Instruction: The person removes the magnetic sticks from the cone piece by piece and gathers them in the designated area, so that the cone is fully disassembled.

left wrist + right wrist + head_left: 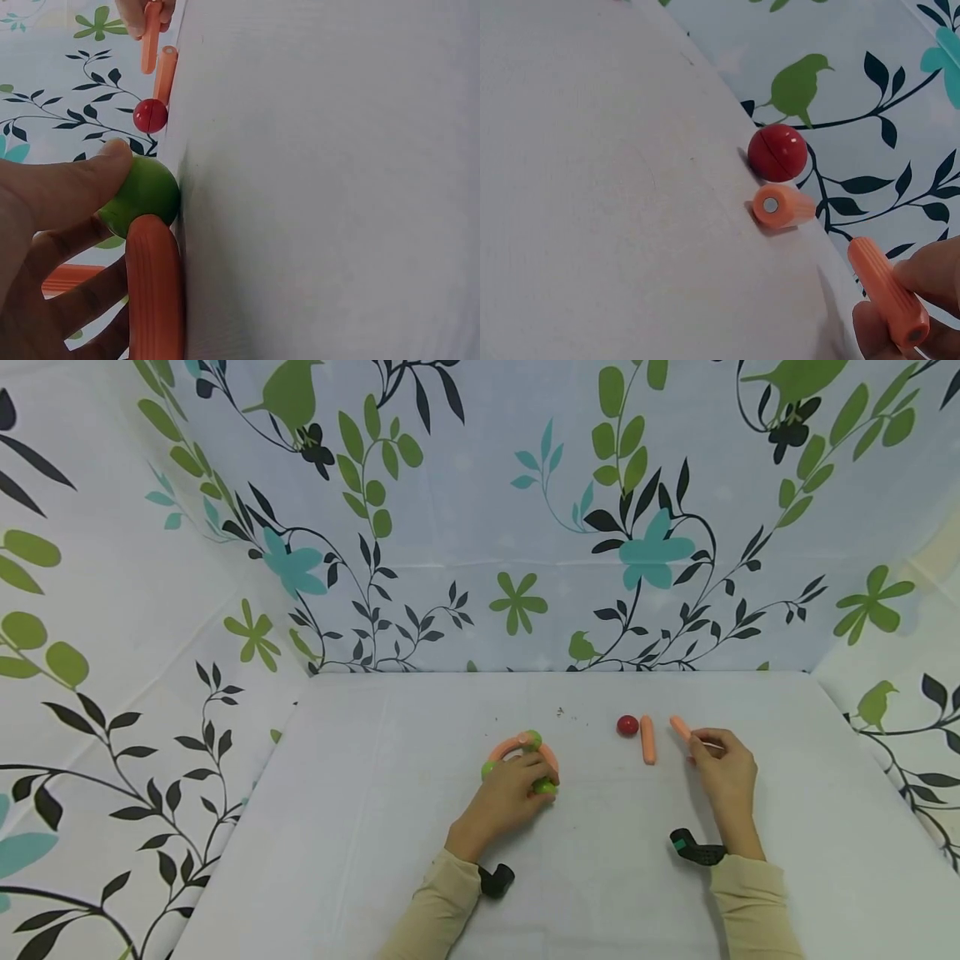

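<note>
My left hand grips a green ball, thumb on one side and fingers behind. That ball is part of a ring of curved orange rods and green balls lying on the table, partly hidden under the hand. To the right, my right hand pinches a ribbed orange magnetic rod between thumb and fingers, raised off the table in the right wrist view. Left of this hand lie another orange rod, with a grey disc in its end, and a red ball beside it.
A white table carries all the pieces. A leaf-and-bird patterned cloth rises behind it and at both sides. Each wrist wears a black camera, such as the one on the right wrist.
</note>
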A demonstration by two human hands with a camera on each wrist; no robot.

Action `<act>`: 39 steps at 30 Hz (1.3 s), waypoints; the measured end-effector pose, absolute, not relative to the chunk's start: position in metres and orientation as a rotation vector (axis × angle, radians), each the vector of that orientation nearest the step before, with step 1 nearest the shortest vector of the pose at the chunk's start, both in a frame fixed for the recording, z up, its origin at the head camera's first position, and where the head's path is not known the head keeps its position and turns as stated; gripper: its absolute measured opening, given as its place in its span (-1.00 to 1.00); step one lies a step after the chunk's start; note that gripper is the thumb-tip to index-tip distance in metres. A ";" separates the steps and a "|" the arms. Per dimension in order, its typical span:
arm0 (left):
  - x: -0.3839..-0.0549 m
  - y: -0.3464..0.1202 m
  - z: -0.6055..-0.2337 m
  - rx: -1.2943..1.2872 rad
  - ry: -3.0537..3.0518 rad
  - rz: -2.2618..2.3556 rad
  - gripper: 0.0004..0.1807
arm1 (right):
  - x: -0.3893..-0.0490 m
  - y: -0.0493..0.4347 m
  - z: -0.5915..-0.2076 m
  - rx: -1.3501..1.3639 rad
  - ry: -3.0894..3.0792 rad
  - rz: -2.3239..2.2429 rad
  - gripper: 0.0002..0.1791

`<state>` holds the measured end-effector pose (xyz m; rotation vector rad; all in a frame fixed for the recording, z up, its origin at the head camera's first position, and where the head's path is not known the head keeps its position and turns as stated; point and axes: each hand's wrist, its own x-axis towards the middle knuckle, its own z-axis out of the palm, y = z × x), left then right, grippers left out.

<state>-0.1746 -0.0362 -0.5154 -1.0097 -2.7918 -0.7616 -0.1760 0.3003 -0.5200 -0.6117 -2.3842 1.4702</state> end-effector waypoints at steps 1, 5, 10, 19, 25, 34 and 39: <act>-0.175 -0.036 -0.515 -1.013 -2.794 -0.757 -0.76 | -0.176 0.300 -0.521 -0.615 -2.395 1.451 -0.66; -0.176 -0.037 -0.516 -1.032 -2.797 -0.772 -0.78 | -0.176 0.300 -0.528 -0.566 -2.432 1.319 -0.70; -0.176 -0.037 -0.516 -1.063 -2.780 -0.771 -0.80 | -0.177 0.298 -0.534 -0.465 -2.460 1.175 -0.74; -0.176 -0.039 -0.512 -1.132 -2.741 -0.716 -0.82 | -0.178 0.296 -0.535 -0.422 -2.516 1.126 -0.76; -0.175 -0.040 -0.509 -1.144 -2.765 -0.707 -0.82 | -0.178 0.292 -0.532 -0.411 -2.527 1.106 -0.77; -0.178 -0.041 -0.512 -1.152 -2.728 -0.716 -0.80 | -0.177 0.289 -0.530 -0.415 -2.549 1.058 -0.77; -0.179 -0.043 -0.510 -1.158 -2.751 -0.682 -0.79 | -0.178 0.289 -0.532 -0.406 -2.555 1.035 -0.78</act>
